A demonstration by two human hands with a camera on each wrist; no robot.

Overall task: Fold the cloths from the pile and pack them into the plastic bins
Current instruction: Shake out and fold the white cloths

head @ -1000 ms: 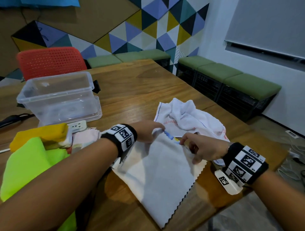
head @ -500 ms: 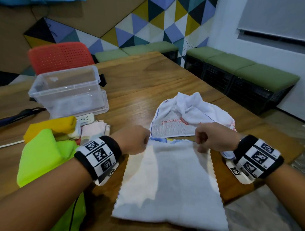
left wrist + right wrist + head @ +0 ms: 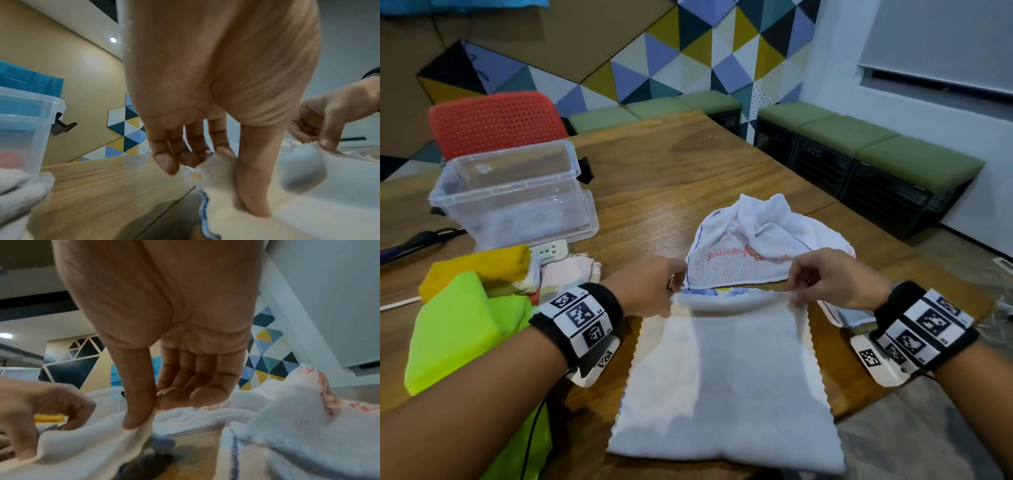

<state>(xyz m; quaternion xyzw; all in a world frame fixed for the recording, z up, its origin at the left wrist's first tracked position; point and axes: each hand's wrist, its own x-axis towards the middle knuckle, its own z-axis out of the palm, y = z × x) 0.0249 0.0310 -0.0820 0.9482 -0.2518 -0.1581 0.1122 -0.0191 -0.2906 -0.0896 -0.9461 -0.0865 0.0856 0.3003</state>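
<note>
A white cloth [image 3: 726, 380] with zigzag edges lies on the wooden table [image 3: 661, 164], hanging over its near edge. My left hand [image 3: 654, 291] pinches its far left corner [image 3: 216, 164] between thumb and fingers. My right hand [image 3: 822, 277] pinches the far right corner [image 3: 144, 426]. The far edge is lifted slightly, and blue and yellow print shows under it. Behind it lies a crumpled white towel [image 3: 763, 240] with red lettering. A clear plastic bin [image 3: 510, 195] stands at the back left, stacked on another.
Folded lime green [image 3: 458, 325], yellow [image 3: 479, 267] and pale pink [image 3: 571, 270] cloths lie at my left. A white power strip [image 3: 549, 249] sits by the bin. A red chair [image 3: 496, 120] stands behind the table; green benches [image 3: 859, 144] line the wall.
Both hands moved apart along the cloth's far edge, spreading it flat and squaring it to me. The view tilted down and closer.
</note>
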